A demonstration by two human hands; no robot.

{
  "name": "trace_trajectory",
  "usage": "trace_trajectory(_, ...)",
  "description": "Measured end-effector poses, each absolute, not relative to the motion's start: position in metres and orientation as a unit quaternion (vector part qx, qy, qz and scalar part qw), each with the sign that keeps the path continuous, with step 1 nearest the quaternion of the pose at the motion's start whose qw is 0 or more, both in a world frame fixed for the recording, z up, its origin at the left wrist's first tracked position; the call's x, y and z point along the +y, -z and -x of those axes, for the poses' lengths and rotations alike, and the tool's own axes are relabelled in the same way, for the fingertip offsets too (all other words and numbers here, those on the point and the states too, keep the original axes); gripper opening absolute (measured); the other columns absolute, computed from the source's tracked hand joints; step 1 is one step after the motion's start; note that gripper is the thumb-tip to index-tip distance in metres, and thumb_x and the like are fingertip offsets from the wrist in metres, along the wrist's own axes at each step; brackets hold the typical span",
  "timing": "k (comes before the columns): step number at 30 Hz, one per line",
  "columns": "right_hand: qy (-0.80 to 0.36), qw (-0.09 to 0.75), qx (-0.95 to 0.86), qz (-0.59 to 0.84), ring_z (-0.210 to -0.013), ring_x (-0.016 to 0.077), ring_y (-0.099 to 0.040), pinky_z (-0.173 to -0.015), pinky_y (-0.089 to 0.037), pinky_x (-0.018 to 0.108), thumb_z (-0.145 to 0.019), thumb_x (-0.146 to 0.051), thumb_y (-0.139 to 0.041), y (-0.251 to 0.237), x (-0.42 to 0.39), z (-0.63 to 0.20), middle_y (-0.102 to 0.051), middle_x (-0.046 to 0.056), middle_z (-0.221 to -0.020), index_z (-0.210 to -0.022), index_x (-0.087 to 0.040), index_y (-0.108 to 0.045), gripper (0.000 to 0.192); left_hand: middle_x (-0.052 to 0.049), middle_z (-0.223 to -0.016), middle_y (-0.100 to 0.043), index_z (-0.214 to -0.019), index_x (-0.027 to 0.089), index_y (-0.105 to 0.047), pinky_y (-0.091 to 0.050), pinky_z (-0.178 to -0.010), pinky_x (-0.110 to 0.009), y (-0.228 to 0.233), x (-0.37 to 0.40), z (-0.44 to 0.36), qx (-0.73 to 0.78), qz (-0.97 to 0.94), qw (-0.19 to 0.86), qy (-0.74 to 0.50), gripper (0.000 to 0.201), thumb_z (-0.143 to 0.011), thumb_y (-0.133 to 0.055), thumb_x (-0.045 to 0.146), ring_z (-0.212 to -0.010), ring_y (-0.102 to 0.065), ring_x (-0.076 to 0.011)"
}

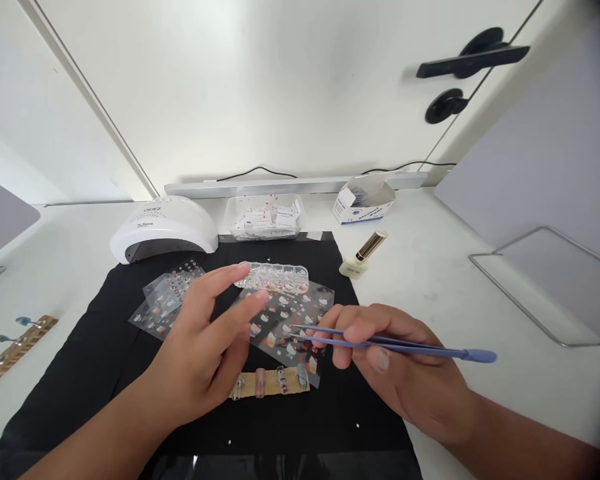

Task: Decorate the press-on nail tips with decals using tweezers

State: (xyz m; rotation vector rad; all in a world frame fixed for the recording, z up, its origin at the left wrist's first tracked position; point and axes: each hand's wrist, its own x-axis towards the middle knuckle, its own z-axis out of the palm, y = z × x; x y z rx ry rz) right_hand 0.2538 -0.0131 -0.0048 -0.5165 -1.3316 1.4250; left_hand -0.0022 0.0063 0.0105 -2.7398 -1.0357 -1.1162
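Right hand (405, 363) pinches blue-violet tweezers (430, 348) over a clear sticker sheet (307, 310); left hand (195, 360) is held out, fingers spread.

Right thumb and fingers press on the tweezers' arms; the two tips stand slightly parted, left of those fingers, above cat-character prints; contact with the sheet cannot be determined. Two left fingers extend apart, the upper fingertip overlapping in view one end of a clear compartmented case (283, 273); touch cannot be determined. Nearer than the left fingertips, a beige strip (271, 383) carries several nail tips (260, 382), partly hidden by that hand. Beyond the right fingers stands a gold-capped polish bottle (355, 267); beyond the left fingers, leftward, a white nail lamp (165, 223).
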Motion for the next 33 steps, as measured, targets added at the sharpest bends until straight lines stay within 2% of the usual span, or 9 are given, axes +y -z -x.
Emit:
trace_trajectory(6, -0.512, 0.53, -0.642, 0.211, -0.098, 0.0236, -0.068, -0.095, -0.054, 0.048, -0.098, -0.026, -0.054, 0.003, -0.016, -0.258, -0.07, 0.004, -0.083, -0.114, -0.031, -0.07, 0.023, -0.013, -0.136, -0.046, -0.138, 0.025, -0.048, -0.041, -0.107, -0.056, -0.013, -0.008, -0.001, -0.379, 0.819, -0.027, 0.431, 0.063, -0.079, -0.059, 0.005, -0.128, -0.045, -0.0332)
trace_trajectory(9, -0.481, 0.531, -0.663, 0.218, -0.094, 0.0238, -0.068, -0.093, -0.055, 0.048, -0.098, -0.028, -0.054, -0.001, -0.017, -0.257, -0.071, 0.004, -0.083, -0.114, -0.032, -0.07, 0.023, -0.008, -0.102, -0.054, -0.121, 0.028, -0.056, -0.052, -0.083, -0.05, -0.013, -0.02, -0.001, -0.405, 0.773, -0.07, 0.483, 0.047, -0.078, -0.061, 0.009, -0.098, -0.056, -0.0274)
trace_trajectory(13, -0.452, 0.545, -0.674, 0.211, -0.089, 0.0228, -0.069, -0.092, -0.057, 0.047, -0.098, -0.027, -0.053, -0.003, -0.019, -0.253, -0.07, 0.004, -0.083, -0.116, -0.034, -0.069, 0.025, -0.002, -0.072, -0.054, -0.111, 0.028, -0.057, -0.052, -0.054, -0.038, -0.016, -0.036, -0.004, -0.41, 0.794, -0.113, 0.435, 0.03, -0.084, -0.057, 0.014, -0.065, -0.057, -0.0205)
trace_trajectory(15, -0.44, 0.559, -0.669, 0.215, -0.089, 0.023, -0.069, -0.094, -0.056, 0.048, -0.099, -0.027, -0.052, -0.001, -0.022, -0.251, -0.07, 0.004, -0.084, -0.117, -0.033, -0.069, 0.026, -0.002, -0.072, -0.059, -0.121, 0.026, -0.054, -0.055, -0.052, -0.035, -0.017, -0.039, -0.008, -0.399, 0.806, -0.129, 0.418, 0.036, -0.086, -0.057, 0.016, -0.063, -0.06, -0.0188)
trace_trajectory(18, -0.42, 0.569, -0.67, 0.225, -0.092, 0.0239, -0.068, -0.094, -0.056, 0.048, -0.099, -0.026, -0.051, 0.003, -0.025, -0.248, -0.071, 0.005, -0.086, -0.118, -0.032, -0.068, 0.026, -0.006, -0.091, -0.066, -0.134, 0.023, -0.049, -0.061, -0.063, -0.031, -0.015, -0.039, -0.015, -0.374, 0.796, -0.216, 0.424, 0.047, -0.089, -0.06, 0.017, -0.073, -0.065, -0.0167)
trace_trajectory(20, -0.412, 0.573, -0.67, 0.232, -0.094, 0.0246, -0.068, -0.092, -0.056, 0.047, -0.098, -0.025, -0.051, 0.004, -0.026, -0.245, -0.072, 0.006, -0.086, -0.118, -0.031, -0.068, 0.027, -0.005, -0.102, -0.066, -0.131, 0.028, -0.051, -0.061, -0.07, -0.026, -0.015, -0.039, -0.02, -0.383, 0.768, -0.302, 0.414, 0.044, -0.09, -0.061, 0.016, -0.081, -0.066, -0.015)
trace_trajectory(24, -0.422, 0.58, -0.657, 0.233, -0.099, 0.0243, -0.068, -0.091, -0.056, 0.044, -0.097, -0.02, -0.052, 0.005, -0.026, -0.241, -0.072, 0.005, -0.085, -0.115, -0.027, -0.069, 0.026, 0.002, -0.103, -0.066, -0.12, 0.035, -0.054, -0.057, -0.082, -0.019, -0.018, -0.039, -0.024, -0.415, 0.703, -0.425, 0.391, 0.036, -0.091, -0.064, 0.017, -0.092, -0.064, -0.0118)
trace_trajectory(28, -0.419, 0.58, -0.665, 0.214, -0.098, 0.0242, -0.068, -0.089, -0.057, 0.043, -0.097, -0.019, -0.051, 0.003, -0.028, -0.239, -0.072, 0.006, -0.087, -0.117, -0.025, -0.067, 0.026, 0.004, -0.102, -0.067, -0.117, 0.036, -0.055, -0.054, -0.089, -0.016, -0.019, -0.038, -0.024, -0.444, 0.654, -0.471, 0.393, 0.032, -0.092, -0.066, 0.021, -0.098, -0.063, -0.0103)
trace_trajectory(33, -0.423, 0.552, -0.691, 0.197, -0.091, 0.0231, -0.07, -0.09, -0.058, 0.045, -0.097, -0.023, -0.052, -0.001, -0.031, -0.241, -0.072, 0.006, -0.086, -0.118, -0.027, -0.066, 0.025, 0.006, -0.099, -0.069, -0.116, 0.038, -0.057, -0.057, -0.08, -0.013, -0.018, -0.038, -0.029, -0.429, 0.645, -0.49, 0.4, 0.035, -0.09, -0.067, 0.017, -0.089, -0.067, -0.0082)
